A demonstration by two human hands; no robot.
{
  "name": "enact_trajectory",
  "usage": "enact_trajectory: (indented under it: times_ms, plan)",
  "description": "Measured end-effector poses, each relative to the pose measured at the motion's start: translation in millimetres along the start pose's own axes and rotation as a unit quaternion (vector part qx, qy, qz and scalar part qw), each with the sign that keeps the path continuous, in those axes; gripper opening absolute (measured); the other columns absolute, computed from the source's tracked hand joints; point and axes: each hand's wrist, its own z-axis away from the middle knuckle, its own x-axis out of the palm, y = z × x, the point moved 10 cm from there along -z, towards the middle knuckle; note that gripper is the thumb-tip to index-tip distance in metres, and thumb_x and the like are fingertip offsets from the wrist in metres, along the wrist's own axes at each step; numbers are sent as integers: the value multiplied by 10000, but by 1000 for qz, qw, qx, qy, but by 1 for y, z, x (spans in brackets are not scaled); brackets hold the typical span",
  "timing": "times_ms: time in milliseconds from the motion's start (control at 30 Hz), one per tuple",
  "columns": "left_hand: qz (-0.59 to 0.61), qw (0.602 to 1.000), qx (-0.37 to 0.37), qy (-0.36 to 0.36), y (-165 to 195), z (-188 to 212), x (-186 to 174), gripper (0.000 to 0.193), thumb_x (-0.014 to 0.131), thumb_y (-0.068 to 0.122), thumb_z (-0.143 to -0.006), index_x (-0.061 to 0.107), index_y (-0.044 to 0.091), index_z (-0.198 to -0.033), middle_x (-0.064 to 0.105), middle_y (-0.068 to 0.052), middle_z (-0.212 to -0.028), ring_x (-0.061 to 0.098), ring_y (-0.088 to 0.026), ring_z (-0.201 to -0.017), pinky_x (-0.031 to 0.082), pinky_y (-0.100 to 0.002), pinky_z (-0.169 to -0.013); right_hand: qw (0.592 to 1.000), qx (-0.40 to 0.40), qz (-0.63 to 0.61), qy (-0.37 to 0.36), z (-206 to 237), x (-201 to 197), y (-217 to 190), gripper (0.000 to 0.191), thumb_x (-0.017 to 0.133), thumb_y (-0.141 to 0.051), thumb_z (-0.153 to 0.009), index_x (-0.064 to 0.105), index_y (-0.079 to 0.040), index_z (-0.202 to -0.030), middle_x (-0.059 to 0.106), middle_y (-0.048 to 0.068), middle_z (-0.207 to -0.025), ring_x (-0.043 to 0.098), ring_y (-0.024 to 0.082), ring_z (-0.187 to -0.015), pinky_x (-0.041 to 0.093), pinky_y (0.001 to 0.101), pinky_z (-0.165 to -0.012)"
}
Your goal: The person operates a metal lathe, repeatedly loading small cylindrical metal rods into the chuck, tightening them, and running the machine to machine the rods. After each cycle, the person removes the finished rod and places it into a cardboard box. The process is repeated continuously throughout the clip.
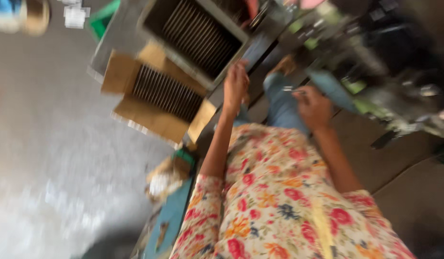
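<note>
Plainly blurred, the view looks down a flowered top (pixel 279 192) to two bare hands. The left hand (pixel 235 86) reaches far, fingers curled on the edge of a metal tray (pixel 195 33) packed with thin dark rods. The right hand (pixel 314 108) pinches a small shiny metal piece (pixel 291 89) over the lap. A cardboard box (pixel 157 98) of similar rods sits left, near the tray. One risk: tugging the tray edge could tip it, spilling rods.

Grey concrete floor (pixel 49 144) (blurred, brightly lit at the left); brown tiles (pixel 404 168) at the right; cluttered machinery (pixel 390 72) beyond.
</note>
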Motion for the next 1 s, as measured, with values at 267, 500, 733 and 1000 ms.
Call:
enact_trajectory:
  times_ms: [267,500,733,1000]
  plan:
    - [-150,937,243,-202,106,37,95,287,562,138,-1070,574,163,-1356,643,-49,-788,602,-106,-706,507,-299,-637,969,-10,-172,175,-57,-43,-52,131,724,-153,-987,650,-52,-1025,742,98,-911,710,188,-705,539,301,-617]
    - [80,960,-45,-265,35,3,105,219,520,383,-1066,599,182,-1102,507,52,-741,456,-59,-547,355,-219,-440,969,-104,-19,225,-49,-49,-68,180,765,-187,-856,676,-80,-970,721,132,-829,646,375,-757,494,465,-681]
    - [-54,922,357,-138,103,14,113,189,634,220,-1072,693,93,-1199,663,-62,-912,626,-194,-791,513,-320,-662,945,-31,-165,280,-52,-11,6,159,603,-213,-1008,683,-77,-996,699,122,-808,651,263,-679,520,370,-609]
    - [-298,641,597,-379,115,41,156,314,773,209,-965,703,64,-1235,750,-177,-1062,744,-326,-891,607,-422,-773,995,1,-82,52,-81,25,58,173,598,-236,-1019,680,-86,-1042,706,124,-821,675,274,-716,536,375,-629]
